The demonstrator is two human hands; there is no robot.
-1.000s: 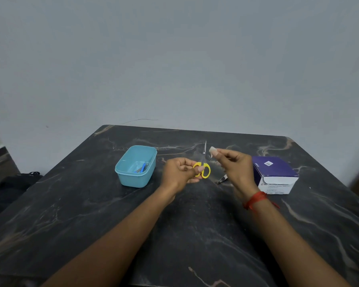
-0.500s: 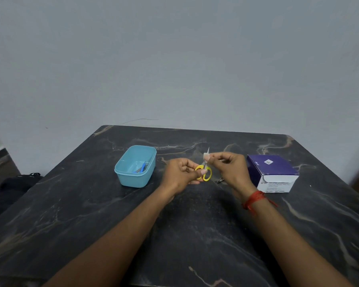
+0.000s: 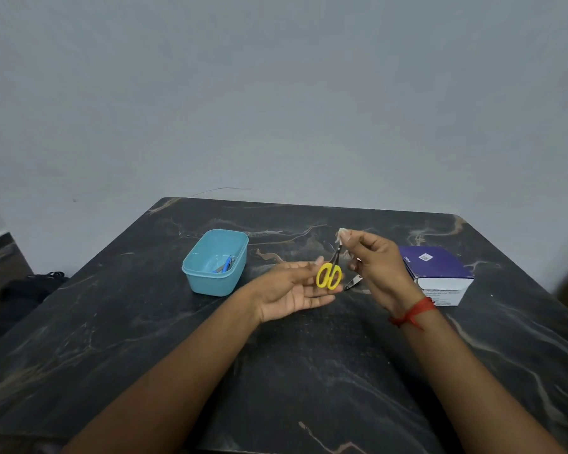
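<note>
Small scissors with yellow handles [image 3: 329, 275] hang handles-down above the middle of the dark marble table [image 3: 276, 371]. My right hand [image 3: 374, 267] pinches their blade end through a small white wad [image 3: 341, 233] held at its fingertips. My left hand [image 3: 292, 290] is palm-up with fingers stretched out just under and behind the yellow handles; I cannot tell whether it touches them.
A light blue plastic tub [image 3: 215, 262] with a few small tools inside stands left of my hands. A purple and white box [image 3: 438, 275] sits on the right. A small metal nail clipper [image 3: 353, 283] lies on the table between the hands. A dark bag [image 3: 30, 286] lies beyond the table's left edge.
My left hand has let go of the yellow handles and opened flat. My right hand, with the white wad, now holds the scissors by the blades and has lifted them slightly.
</note>
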